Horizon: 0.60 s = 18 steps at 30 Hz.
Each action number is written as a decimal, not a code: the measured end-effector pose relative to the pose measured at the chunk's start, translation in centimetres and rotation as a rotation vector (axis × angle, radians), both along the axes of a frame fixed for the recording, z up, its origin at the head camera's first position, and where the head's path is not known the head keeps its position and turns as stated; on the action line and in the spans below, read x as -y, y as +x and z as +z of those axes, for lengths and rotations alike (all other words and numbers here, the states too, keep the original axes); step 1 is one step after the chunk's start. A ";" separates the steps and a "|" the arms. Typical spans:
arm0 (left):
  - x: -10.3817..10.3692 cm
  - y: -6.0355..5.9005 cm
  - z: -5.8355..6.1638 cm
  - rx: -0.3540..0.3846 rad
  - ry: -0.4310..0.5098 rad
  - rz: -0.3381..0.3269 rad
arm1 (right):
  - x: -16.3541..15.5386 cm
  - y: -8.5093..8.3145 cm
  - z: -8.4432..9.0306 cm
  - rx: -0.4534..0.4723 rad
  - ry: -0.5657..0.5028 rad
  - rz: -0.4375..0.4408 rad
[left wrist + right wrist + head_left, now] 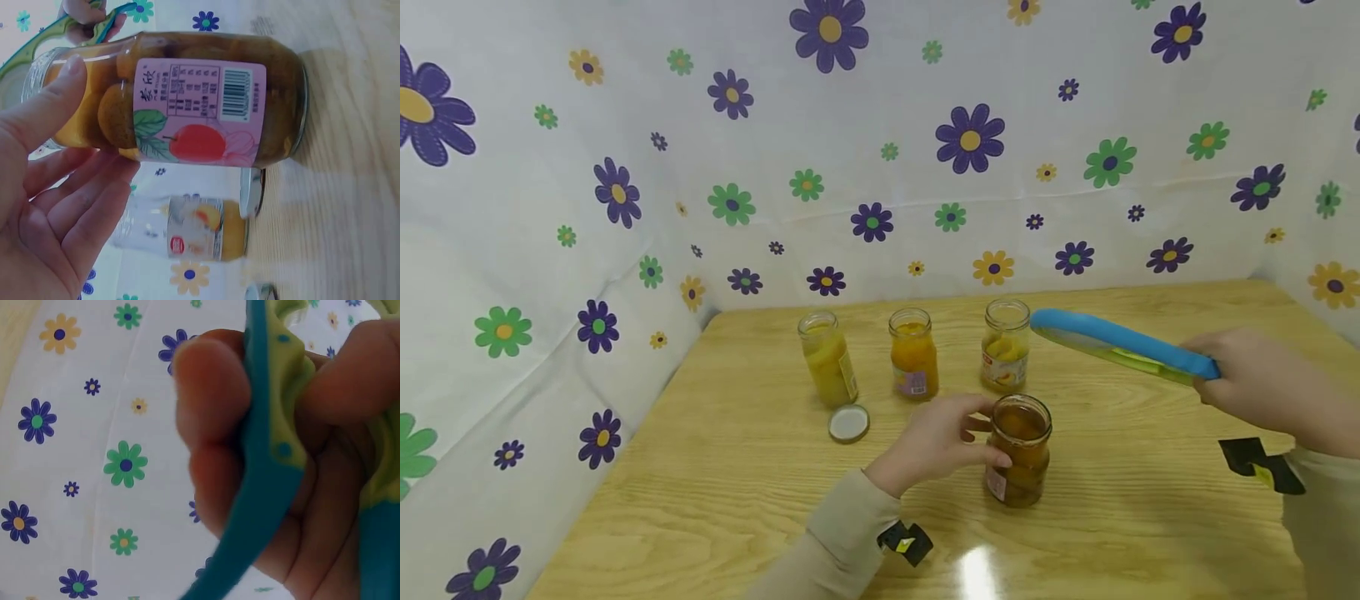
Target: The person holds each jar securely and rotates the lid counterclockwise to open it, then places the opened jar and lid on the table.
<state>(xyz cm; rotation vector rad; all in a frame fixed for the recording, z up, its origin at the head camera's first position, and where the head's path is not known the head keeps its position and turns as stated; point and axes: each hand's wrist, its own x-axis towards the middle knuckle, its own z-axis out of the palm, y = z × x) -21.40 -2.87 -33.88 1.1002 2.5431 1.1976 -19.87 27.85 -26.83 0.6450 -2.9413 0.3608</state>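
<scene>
My left hand point(943, 442) grips a glass jar point(1021, 479) of brown fruit in liquid from its left side, thumb in front and fingers behind. This jar stands on the table without a lid; its pink label point(200, 112) shows a red fruit and a barcode. Up to the right, my right hand point(1255, 379) holds a blue and green jar opener point(1120, 337) in the air, above the height of the jar's mouth. Ridges line the opener's yellow-green inner side point(287, 381), and my right fingers curl round its blue edge.
Behind stand three lidless jars: a tilted-looking yellow one point(831, 367), an orange one point(914, 362) and a half-filled peach-labelled one point(1004, 358). A lid point(848, 423) lies on the wooden table point(737, 500). Flowered cloth point(880, 150) walls the back and sides.
</scene>
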 end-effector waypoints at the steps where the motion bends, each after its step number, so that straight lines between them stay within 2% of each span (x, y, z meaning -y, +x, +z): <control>1: -0.4 0.0 0.0 -0.009 0.003 -0.006 | -0.3 -0.1 0.0 0.019 -0.007 -0.016; 4: -1.8 -0.2 -0.2 -0.018 0.005 -0.018 | -1.0 -0.2 0.0 0.066 -0.013 -0.058; 10: -4.9 -0.7 -0.5 -0.019 -0.012 -0.021 | -1.9 0.0 0.0 0.086 -0.022 -0.100; 15: -7.5 -2.0 -0.2 -0.110 -0.087 0.019 | -2.6 0.1 0.1 0.087 -0.030 -0.118; 18: -8.7 -3.0 -0.1 -0.130 -0.108 0.072 | -2.8 0.1 0.2 0.079 -0.028 -0.123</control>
